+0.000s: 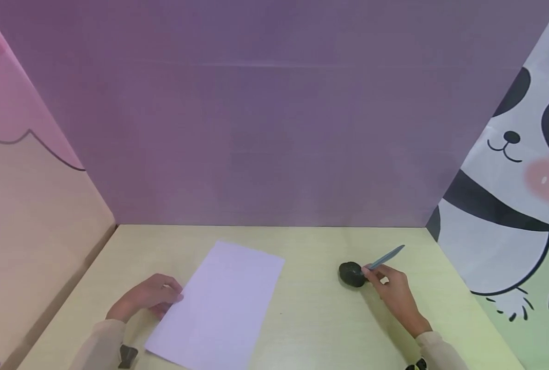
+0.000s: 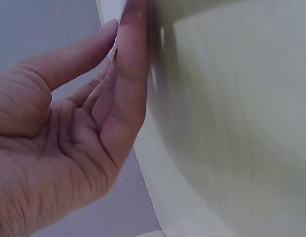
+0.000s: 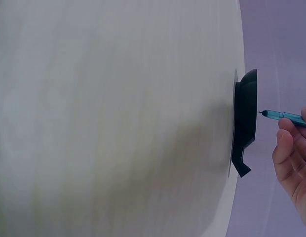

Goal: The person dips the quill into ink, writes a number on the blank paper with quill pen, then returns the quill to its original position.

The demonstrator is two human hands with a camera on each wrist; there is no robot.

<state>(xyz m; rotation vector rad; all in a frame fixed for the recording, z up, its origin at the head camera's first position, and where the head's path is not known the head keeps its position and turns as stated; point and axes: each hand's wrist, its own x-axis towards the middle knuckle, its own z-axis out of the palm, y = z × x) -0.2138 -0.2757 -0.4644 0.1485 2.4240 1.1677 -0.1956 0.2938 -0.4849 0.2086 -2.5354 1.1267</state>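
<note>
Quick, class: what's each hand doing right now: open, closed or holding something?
Left hand: closed, pinching the paper by its edge.
Right hand: closed, holding a pen.

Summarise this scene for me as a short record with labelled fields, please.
Left grip: pinches the left edge of the pale paper sheet
Right grip: pinches the blue pen-like tool
Tool tip: close above the black dish, apparently not touching
Dish place: right of the sheet
Surface: yellowish table
Backdrop: purple panel, panda-print panel at right
</note>
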